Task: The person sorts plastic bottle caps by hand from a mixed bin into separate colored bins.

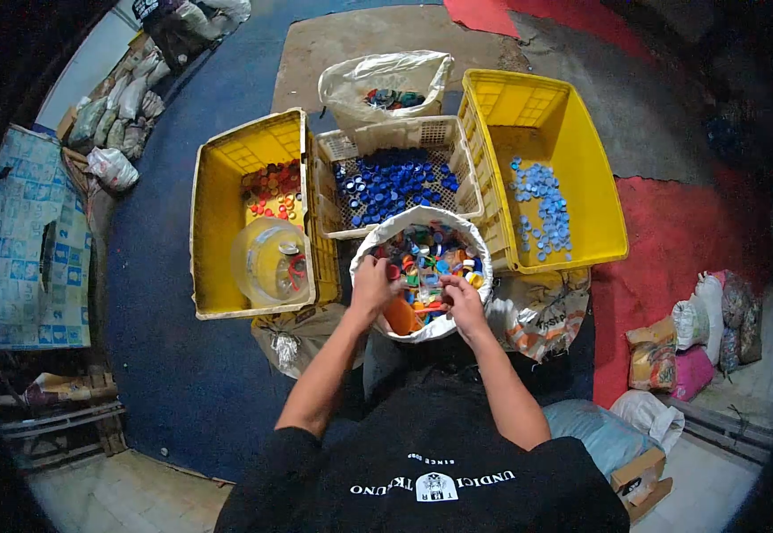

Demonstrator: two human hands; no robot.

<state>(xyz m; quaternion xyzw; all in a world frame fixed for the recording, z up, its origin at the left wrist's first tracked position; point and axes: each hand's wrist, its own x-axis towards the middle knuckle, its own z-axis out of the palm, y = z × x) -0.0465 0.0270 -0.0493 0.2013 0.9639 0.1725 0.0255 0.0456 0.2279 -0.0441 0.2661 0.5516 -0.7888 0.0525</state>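
Note:
A round white sack [486, 258] with a rolled rim stands in front of me, filled with mixed plastic bottle caps [424, 266] in many colours. My left hand [374, 286] reaches over the sack's left rim, fingers curled beside a red cap; what they hold is hard to make out. An orange piece [401, 315] lies below its fingers. Over the right side of the sack, my right hand [464, 305] has thumb and fingers drawn together among the caps, near a yellow cap. Whatever lies in that pinch is too small to name.
Behind the sack, a white basket [322, 191] holds dark blue caps. The left yellow crate [213, 204] contains red and orange caps and a clear plastic container [268, 262]; the right yellow crate [582, 169] has light blue caps. A white bag [351, 98] stands farther back.

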